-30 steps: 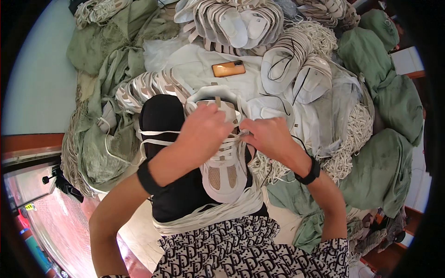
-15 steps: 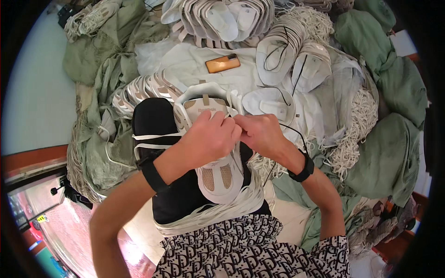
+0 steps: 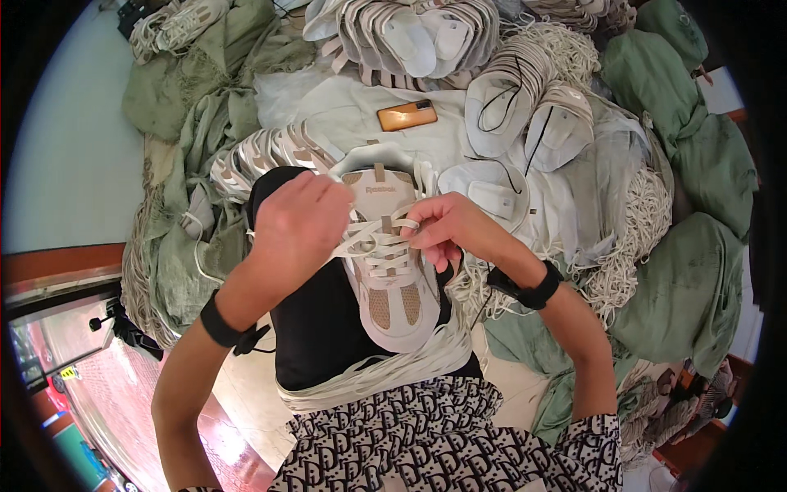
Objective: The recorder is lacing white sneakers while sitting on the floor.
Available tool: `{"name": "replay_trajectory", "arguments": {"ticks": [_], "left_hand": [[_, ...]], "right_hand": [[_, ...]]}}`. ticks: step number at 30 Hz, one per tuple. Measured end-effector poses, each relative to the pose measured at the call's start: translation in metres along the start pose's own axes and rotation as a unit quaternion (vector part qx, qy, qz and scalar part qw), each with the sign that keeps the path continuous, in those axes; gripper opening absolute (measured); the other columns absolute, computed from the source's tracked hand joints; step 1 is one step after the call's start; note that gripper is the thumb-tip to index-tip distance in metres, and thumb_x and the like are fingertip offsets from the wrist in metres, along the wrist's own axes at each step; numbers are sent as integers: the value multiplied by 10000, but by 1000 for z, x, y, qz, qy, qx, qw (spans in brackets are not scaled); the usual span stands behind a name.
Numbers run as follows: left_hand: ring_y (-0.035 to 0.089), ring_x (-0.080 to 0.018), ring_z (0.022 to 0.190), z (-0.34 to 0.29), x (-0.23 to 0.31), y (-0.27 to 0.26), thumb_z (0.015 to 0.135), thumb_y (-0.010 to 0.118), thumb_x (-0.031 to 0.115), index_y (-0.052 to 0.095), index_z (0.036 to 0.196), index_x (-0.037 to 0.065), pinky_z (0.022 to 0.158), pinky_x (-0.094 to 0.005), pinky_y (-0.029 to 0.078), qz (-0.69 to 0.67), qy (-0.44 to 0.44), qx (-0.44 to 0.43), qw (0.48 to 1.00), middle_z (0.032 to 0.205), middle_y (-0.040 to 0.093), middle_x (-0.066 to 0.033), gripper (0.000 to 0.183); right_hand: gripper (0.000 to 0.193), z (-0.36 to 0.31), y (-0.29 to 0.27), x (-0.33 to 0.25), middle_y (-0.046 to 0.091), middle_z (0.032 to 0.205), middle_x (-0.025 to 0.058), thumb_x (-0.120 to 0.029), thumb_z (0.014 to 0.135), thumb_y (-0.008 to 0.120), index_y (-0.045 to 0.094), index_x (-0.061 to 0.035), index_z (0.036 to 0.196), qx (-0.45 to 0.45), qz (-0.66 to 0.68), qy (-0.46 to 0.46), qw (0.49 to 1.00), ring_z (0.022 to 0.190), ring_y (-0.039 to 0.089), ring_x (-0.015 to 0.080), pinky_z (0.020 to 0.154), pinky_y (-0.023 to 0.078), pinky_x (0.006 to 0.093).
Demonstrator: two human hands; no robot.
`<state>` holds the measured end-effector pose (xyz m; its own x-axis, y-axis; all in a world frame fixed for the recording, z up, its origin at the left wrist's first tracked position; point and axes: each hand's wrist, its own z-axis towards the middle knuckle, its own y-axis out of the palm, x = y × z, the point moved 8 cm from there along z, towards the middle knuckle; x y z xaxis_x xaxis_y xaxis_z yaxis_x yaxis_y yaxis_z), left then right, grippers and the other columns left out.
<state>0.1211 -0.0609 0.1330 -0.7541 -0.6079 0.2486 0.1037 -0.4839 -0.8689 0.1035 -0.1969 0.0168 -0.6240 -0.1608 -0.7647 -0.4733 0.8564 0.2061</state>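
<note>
Covering most of the work area: green sacks (image 3: 676, 287) around a crumpled white sheet (image 3: 344, 107). Pale panel (image 3: 65, 164) on the left, shiny pinkish floor (image 3: 180, 394) lower left. Person's black-and-white patterned clothing (image 3: 410, 443) at bottom. Nested stacks of shoe uppers (image 3: 410, 49) at the far side, heaped laces (image 3: 643, 225) at right. Black support (image 3: 316, 336) in the middle, bundle of white strands (image 3: 352, 392) across its near end. Beige-and-white shoe (image 3: 402, 320) on the support, toe toward the person, tongue up. Left hand (image 3: 299, 225) over shoe's left edge, fingers curled. Right hand (image 3: 447, 230) at the upper right eyelets. Orange phone (image 3: 407, 116) on the sheet beyond the shoe. Smallest: flat white lace (image 3: 361, 242), crossed through eyelets, pinched between right thumb and forefinger.

Hidden/unclear: left fingertips blurred and turned away, can't tell if they grip anything. Shoe's left side partly behind that hand. Lace ends untraceable. Far stacks cut by top edge. Dark clutter (image 3: 689, 402) lower right, hard to make out.
</note>
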Motion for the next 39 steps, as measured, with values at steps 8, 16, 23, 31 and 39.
{"name": "replay_trajectory", "arguments": {"ticks": [8,16,23,31,39], "left_hand": [[545,-223,725,-10,11,23,668,634,45,560,815,66,601,-321,463,-12,-14,-59,998,811,541,-48,166],[568,-253,736,8,9,68,702,605,107,599,840,96,600,-359,460,-44,-61,-228,971,765,535,-74,138],[582,-259,698,10,1,76,699,588,135,622,800,99,601,-380,461,-111,-110,-285,946,711,597,-84,112],[564,-238,678,17,25,77,686,567,116,547,752,65,571,-361,455,19,8,-214,977,679,526,-67,86],[492,-173,634,17,43,55,653,564,128,475,735,91,540,-283,413,164,142,-45,975,652,437,-17,127]], "right_hand": [[47,-4,-10,-13,539,541,8,-51,743,604,615,-8,729,85,-36,-91,992,431,501,68,398,379,188],[52,-23,-38,-21,542,553,2,-67,742,621,627,-19,761,124,20,-151,981,450,511,60,410,361,177],[263,-14,-2,-65,610,647,87,-105,654,585,601,-92,916,172,-518,-329,770,549,585,264,487,448,372],[215,-24,-9,-50,622,688,92,-156,663,580,603,-120,874,187,-559,-242,771,638,604,301,553,467,396],[177,8,-3,-12,595,570,103,-177,694,655,626,-35,795,-27,-157,-38,987,458,584,199,408,430,278]]}}
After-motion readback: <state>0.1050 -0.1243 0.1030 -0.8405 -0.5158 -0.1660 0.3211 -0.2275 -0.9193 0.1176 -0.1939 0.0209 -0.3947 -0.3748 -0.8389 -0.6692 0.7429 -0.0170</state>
